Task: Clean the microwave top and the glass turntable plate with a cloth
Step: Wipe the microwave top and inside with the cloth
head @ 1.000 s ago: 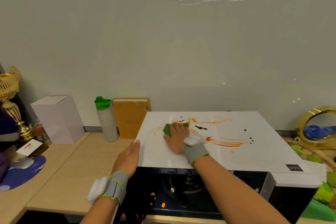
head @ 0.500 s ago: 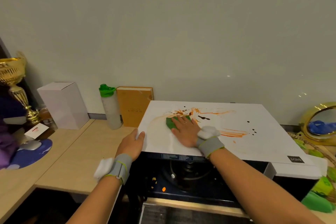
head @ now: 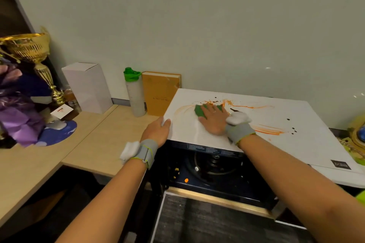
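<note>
The white microwave top point(head: 296, 144) carries orange smears and small dark spots toward its back and right. My right hand point(head: 214, 119) lies flat with straight fingers on a green cloth point(head: 199, 111), pressing it onto the top's back-left area. A pale wiped streak curves in front of the cloth. My left hand point(head: 157, 131) rests against the top's front-left corner, thumb on the surface. The microwave's door is open below; inside the dark cavity the turntable area point(head: 215, 163) shows, with orange crumbs on the floor. I cannot make out the glass plate clearly.
On the wooden desk point(head: 102, 136) to the left stand a grey bottle with a green cap point(head: 135, 94), an orange book point(head: 160, 95) against the wall, a white box point(head: 87, 87), a gold trophy point(head: 33, 55) and a mouse on a blue pad point(head: 57, 131). Purple wrapping sits at far left.
My right hand has slid the green cloth leftward and slightly back across the top, spreading the orange smear. My left hand keeps its hold at the corner. The camera has tilted down.
</note>
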The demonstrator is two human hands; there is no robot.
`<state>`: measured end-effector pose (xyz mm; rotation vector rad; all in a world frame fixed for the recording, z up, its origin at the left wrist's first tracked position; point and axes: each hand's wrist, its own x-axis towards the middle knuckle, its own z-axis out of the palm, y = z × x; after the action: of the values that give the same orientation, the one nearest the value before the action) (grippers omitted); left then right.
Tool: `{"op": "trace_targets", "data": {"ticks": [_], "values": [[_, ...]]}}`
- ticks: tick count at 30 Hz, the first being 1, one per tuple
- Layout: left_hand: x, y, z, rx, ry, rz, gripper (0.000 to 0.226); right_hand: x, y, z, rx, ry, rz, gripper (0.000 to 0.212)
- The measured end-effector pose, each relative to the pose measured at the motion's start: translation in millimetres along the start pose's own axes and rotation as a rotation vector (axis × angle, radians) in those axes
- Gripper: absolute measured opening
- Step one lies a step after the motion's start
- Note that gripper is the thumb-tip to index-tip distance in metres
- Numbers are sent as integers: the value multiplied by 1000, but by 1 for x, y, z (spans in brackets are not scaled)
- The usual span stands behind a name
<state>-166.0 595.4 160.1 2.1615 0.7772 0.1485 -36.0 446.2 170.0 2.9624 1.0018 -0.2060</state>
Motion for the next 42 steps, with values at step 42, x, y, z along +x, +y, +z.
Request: {"op": "trace_targets", "data": {"ticks": [42], "values": [[9, 0, 1, -51, -20, -3, 50, 50, 9, -12, 127, -103, -302, 52]]}}
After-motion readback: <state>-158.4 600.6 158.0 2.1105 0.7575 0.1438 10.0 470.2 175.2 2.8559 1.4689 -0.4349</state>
